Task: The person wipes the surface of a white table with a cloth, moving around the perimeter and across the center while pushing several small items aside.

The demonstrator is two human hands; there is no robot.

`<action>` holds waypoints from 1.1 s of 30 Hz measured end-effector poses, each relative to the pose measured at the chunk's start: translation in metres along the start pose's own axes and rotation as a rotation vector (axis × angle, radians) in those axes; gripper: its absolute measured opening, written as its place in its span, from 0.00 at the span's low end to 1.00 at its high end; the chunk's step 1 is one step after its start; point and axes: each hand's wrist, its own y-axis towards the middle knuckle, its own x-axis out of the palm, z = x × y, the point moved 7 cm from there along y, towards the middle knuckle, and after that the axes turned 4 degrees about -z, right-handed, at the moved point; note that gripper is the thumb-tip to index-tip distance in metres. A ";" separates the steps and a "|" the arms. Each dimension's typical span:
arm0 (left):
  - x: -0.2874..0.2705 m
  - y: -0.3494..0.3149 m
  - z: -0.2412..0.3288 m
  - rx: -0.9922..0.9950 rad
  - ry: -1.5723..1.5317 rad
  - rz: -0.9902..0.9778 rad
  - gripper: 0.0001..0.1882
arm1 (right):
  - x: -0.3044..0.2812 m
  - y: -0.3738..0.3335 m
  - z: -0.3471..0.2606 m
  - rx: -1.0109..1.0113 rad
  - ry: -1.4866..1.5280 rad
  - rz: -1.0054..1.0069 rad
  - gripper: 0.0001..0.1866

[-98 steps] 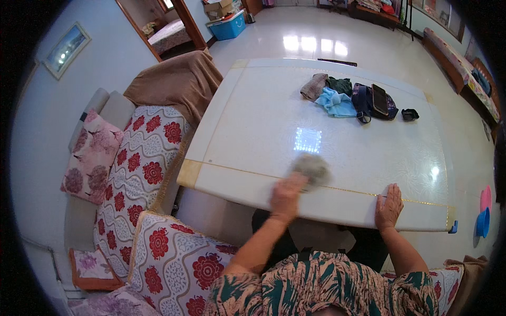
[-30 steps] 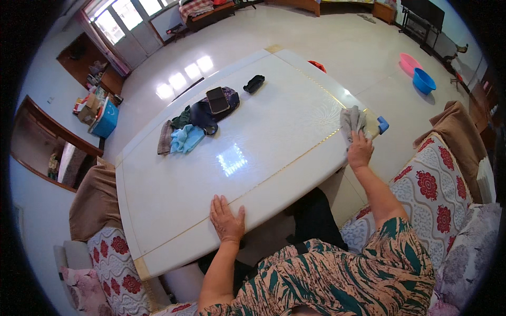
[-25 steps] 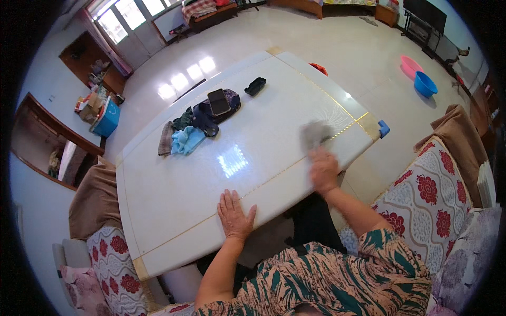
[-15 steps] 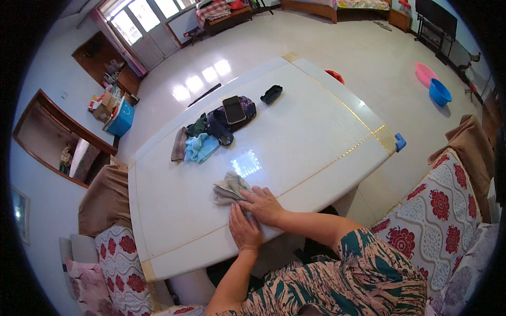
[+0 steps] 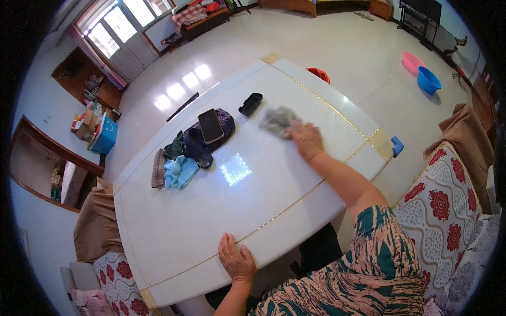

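Observation:
My right hand [image 5: 307,139] presses on a crumpled grey cloth [image 5: 278,120], stretched out over the far right part of the white table [image 5: 274,181]. Hand and cloth are both slightly blurred. Fingers apart, my left hand [image 5: 236,260] lies flat on the table near its front edge, with nothing in it. To the left of the cloth is a small black case [image 5: 250,104]. Further left a phone [image 5: 211,126] rests on a dark patterned bag [image 5: 226,124], beside a light blue cloth [image 5: 179,172], a dark green cloth [image 5: 174,146] and a brown cloth [image 5: 158,169].
A blue corner piece [image 5: 397,146] sits on the table's right corner. Flower-patterned sofas [image 5: 443,195] flank the table. Pink [image 5: 412,62] and blue basins [image 5: 428,80] stand on the floor at right, a blue box [image 5: 104,136] at left.
My right hand has pushed the grey cloth away from the front edge, far and to the right. My left hand has come off the cloth and now rests on the tabletop.

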 end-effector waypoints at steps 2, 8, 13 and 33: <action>0.001 0.002 0.003 0.024 0.019 0.007 0.26 | -0.002 -0.010 0.065 0.140 -0.023 0.048 0.19; 0.000 0.001 0.002 0.022 0.012 0.008 0.27 | -0.052 -0.094 0.203 0.521 -0.204 0.028 0.22; 0.002 0.001 0.003 0.006 0.029 0.016 0.27 | -0.069 -0.160 0.214 0.627 -0.220 0.182 0.20; 0.009 0.001 -0.011 -0.023 0.007 0.090 0.25 | -0.070 -0.170 -0.096 -0.334 0.376 0.198 0.09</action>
